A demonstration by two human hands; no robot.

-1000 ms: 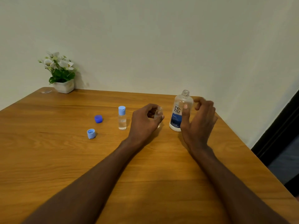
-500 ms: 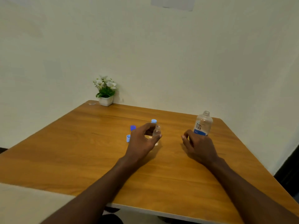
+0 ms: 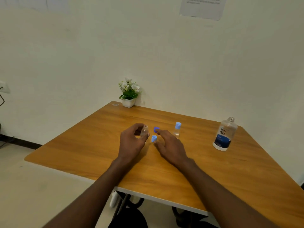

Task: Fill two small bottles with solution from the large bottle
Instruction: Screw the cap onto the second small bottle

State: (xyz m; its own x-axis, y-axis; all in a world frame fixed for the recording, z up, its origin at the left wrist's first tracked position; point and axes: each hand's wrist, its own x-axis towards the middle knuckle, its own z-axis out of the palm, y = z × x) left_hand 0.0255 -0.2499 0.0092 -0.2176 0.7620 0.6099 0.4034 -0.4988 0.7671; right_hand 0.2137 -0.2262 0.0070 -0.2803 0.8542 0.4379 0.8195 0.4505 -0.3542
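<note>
My left hand (image 3: pixel 131 142) grips a small clear uncapped bottle (image 3: pixel 144 131) just above the wooden table (image 3: pixel 213 170). My right hand (image 3: pixel 169 145) reaches leftward with fingers spread around a light blue cap (image 3: pixel 154 138); its thumb touches the cap and its forefinger points toward a darker blue cap (image 3: pixel 156 129). A second small bottle (image 3: pixel 177 130) with a light blue cap on stands upright just behind my right hand. The large open solution bottle (image 3: pixel 224 134) with a blue label stands at the right, away from both hands.
A white pot of artificial flowers (image 3: pixel 129 94) sits at the table's far corner by the wall. A sheet of paper (image 3: pixel 202 7) hangs on the wall. The table's near edge (image 3: pixel 156 198) runs under my forearms, with floor to the left.
My right hand let go of the large bottle and swung left to the light blue cap. My left hand still holds the small bottle. The camera view has pulled back and shifted left.
</note>
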